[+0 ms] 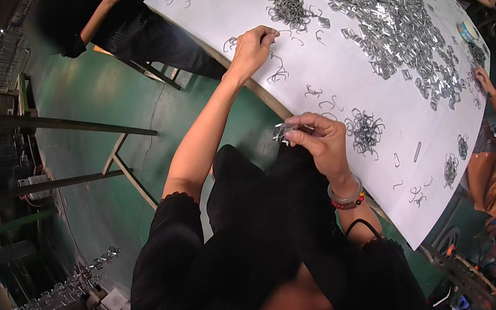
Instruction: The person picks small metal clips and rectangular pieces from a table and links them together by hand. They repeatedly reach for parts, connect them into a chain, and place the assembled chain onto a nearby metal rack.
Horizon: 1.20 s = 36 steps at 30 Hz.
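Note:
My right hand [322, 138] is in front of the table's near edge. Its thumb and fingers are pinched around a few small silver metal buckles [281, 131]. Farther left, my left hand [254, 50] is over the white tabletop [311, 62] with its fingertips pressed together. Whatever is in that pinch is too small to make out. Close to those fingertips lie loose curved wire hooks [278, 73] and a dark pile of hooks [289, 11]. Another heap of wire hooks [365, 133] lies just right of my right hand.
A large spread of silver metal buckles [382, 19] covers the table's far middle. Smaller hook piles [451, 169] lie toward the right corner. Co-workers' hands [483, 80] reach in at the right and far sides. A metal frame [63, 121] stands on the green floor at left.

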Available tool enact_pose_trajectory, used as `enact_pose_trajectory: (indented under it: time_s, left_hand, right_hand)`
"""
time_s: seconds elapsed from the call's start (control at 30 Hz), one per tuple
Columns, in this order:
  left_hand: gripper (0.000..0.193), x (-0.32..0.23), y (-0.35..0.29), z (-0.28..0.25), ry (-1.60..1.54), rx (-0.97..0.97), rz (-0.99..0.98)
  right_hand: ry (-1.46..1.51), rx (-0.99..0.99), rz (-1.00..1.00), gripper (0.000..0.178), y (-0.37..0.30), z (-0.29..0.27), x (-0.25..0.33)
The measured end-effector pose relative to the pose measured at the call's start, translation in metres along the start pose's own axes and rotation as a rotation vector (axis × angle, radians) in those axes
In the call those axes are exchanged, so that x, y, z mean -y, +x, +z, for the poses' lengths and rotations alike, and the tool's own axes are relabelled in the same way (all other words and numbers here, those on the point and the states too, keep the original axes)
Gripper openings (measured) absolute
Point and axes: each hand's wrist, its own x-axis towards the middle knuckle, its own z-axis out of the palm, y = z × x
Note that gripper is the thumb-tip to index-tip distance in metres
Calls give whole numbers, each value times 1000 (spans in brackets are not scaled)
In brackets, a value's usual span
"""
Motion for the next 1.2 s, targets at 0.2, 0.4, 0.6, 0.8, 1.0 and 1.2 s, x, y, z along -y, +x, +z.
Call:
enact_pose_trajectory:
  time_s: [0.2, 0.4, 0.6, 0.8, 1.0, 1.2]
  left_hand:
    - [24, -39, -62, -25, -191, 80, 5]
    - [22, -2, -64, -55, 84, -89, -37]
    - [23, 40, -42, -65, 252, -239, -178]
    - [20, 62, -15, -43, 286, -216, -240]
    - [21, 89, 9, -28, 331, -314, -133]
    - [19, 63, 30, -25, 231, -296, -85]
  right_hand:
    - [-46, -38, -16, 17, -12, 7, -4]
    - [-36, 43, 51, 17, -23, 15, -4]
    - [29, 107, 42, 16, -23, 11, -4]
    - [5, 181, 75, 14, -15, 3, -10]
    - [20, 222, 77, 16, -3, -5, -20]
    - [40, 208, 89, 15, 4, -15, -26]
